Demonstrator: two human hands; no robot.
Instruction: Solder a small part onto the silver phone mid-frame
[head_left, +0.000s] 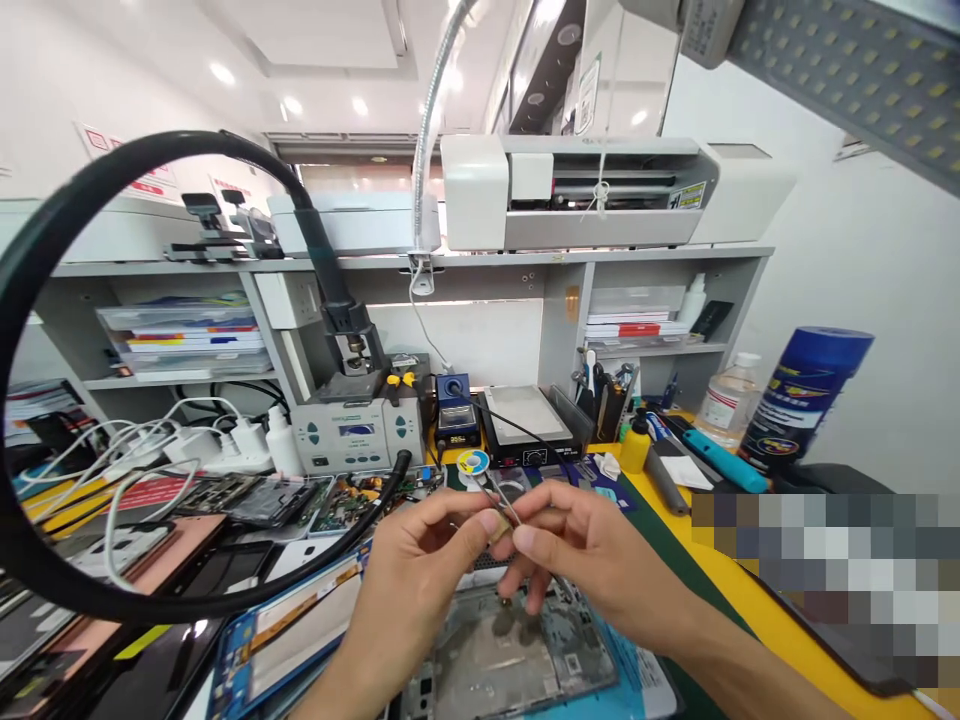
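My left hand [424,560] pinches a small tan piece [500,527] between thumb and forefinger; its exact kind is too small to tell. Thin metal tweezers [507,506] are closed in the fingers of my right hand [581,545], their slim arms right beside the tan piece. Both hands meet in the air above an opened grey metal device frame [487,655], which lies on a light-blue surface. My right fingers cover part of the tweezers.
A hot-air station [360,435] with a thick black hose [97,600] stands left, near a soldering station [456,410] and a heating plate [529,425]. Dismantled phones and a blue-edged panel [292,630] lie left. Right are a yellow bottle [635,447] and blue spray can [802,395].
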